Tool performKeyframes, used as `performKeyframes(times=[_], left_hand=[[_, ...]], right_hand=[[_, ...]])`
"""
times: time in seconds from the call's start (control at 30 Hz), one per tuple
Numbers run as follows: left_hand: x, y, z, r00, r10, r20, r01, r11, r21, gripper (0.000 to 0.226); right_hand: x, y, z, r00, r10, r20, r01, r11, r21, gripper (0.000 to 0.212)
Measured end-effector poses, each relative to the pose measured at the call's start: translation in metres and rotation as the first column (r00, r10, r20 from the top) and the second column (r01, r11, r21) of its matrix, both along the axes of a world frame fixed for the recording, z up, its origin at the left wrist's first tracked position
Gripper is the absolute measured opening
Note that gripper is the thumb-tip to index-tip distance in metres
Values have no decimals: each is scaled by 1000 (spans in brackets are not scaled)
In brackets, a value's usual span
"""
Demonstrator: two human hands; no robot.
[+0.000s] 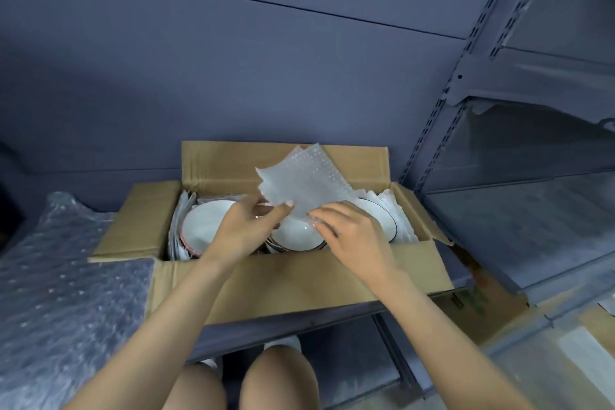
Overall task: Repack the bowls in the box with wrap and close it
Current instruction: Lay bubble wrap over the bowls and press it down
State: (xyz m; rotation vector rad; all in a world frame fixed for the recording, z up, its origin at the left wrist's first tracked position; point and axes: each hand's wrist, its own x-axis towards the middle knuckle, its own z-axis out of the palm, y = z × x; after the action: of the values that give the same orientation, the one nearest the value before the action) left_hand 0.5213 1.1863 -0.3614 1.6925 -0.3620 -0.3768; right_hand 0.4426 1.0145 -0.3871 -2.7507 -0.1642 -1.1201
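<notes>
An open cardboard box (299,280) sits on a shelf with its flaps spread. Inside lie white bowls: one with a pink rim (203,226) at the left, a dark-rimmed one (298,235) in the middle, another dark-rimmed one (379,213) at the right. White wrap lines the box's ends. A small sheet of bubble wrap (306,183) stands up over the middle bowl. My left hand (246,230) pinches its lower left edge. My right hand (349,233) grips its lower right edge, just above the middle bowl.
A large sheet of bubble wrap (56,283) lies on the shelf left of the box. Grey shelving uprights (442,116) and shelves (532,210) rise at the right. Another cardboard box (479,303) sits low at the right. My knees (239,379) show below the shelf edge.
</notes>
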Motion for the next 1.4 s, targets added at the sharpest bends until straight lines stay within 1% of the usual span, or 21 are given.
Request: performKeyframes(times=[0.1, 0.13, 0.2, 0.23, 0.3, 0.33, 0.37, 0.43, 0.57, 0.63, 0.7, 0.8, 0.93, 1.03, 1.1, 1.17, 1.23, 1.3, 1.4], left_hand=[[0, 4, -7, 990, 5, -142, -14, 998, -63, 11], [1, 5, -9, 987, 2, -161, -17, 996, -90, 11], [2, 7, -11, 986, -13, -167, -11, 990, -141, 16], [1, 8, -11, 985, -22, -173, -8, 985, -170, 17], [1, 9, -11, 983, -28, -180, -10, 979, -204, 18], [0, 10, -11, 984, -25, -175, -12, 978, -210, 19], [0, 10, -11, 985, -23, -169, -15, 976, -218, 19], [0, 11, -11, 986, -20, -168, -21, 970, -240, 20], [1, 11, -9, 985, -26, -173, -26, 957, -289, 17], [1, 12, -7, 987, -28, -161, -22, 954, -299, 11], [0, 13, -5, 987, -38, -156, -14, 948, -318, 7], [2, 17, -5, 989, -46, -139, -2, 945, -326, 11], [3, 21, -6, 993, -24, -112, -7, 962, -273, 15], [6, 23, -7, 994, 20, -107, -45, 971, -235, 14], [9, 27, -6, 992, 60, -109, -82, 975, -205, 15], [13, 33, -4, 989, 103, -111, -122, 974, -189, 16], [17, 42, 0, 980, 154, -122, -176, 964, -197, 16], [23, 52, 5, 970, 209, -126, -232, 950, -209, 15], [34, 69, 11, 956, 270, -113, -289, 934, -208, 14]], right_hand=[[1, 9, -5, 1000, 16, -27, -16, 1000, 16, 13], [1, 10, -6, 999, 17, -38, -16, 1000, 24, 14], [0, 14, -5, 996, 9, -90, -4, 998, 57, 16], [-1, 16, -4, 989, -3, -145, 17, 995, 96, 20], [-2, 21, 2, 960, -23, -280, 81, 977, 197, 34], [-2, 23, 4, 946, -22, -324, 102, 967, 233, 41], [-1, 25, 7, 936, -18, -352, 114, 960, 256, 45], [2, 28, 12, 927, -19, -375, 132, 952, 278, 46], [11, 33, 16, 918, -55, -392, 173, 946, 273, 51], [14, 38, 16, 926, -47, -375, 162, 945, 284, 49], [16, 40, 14, 939, -27, -343, 140, 940, 311, 43], [17, 40, 11, 960, -11, -281, 110, 935, 339, 31], [16, 36, 9, 977, 16, -215, 61, 936, 346, 20], [17, 33, 10, 980, 54, -189, 15, 938, 347, 13], [17, 30, 12, 982, 46, -183, 11, 954, 301, 11], [15, 24, 16, 989, 11, -146, 20, 977, 211, 9], [14, 15, 21, 998, -12, -69, 18, 996, 86, 9], [13, 3, 26, 1000, 3, 3, -3, 999, -47, 11], [9, -17, 34, 997, 31, 71, -13, 971, -241, 12]])
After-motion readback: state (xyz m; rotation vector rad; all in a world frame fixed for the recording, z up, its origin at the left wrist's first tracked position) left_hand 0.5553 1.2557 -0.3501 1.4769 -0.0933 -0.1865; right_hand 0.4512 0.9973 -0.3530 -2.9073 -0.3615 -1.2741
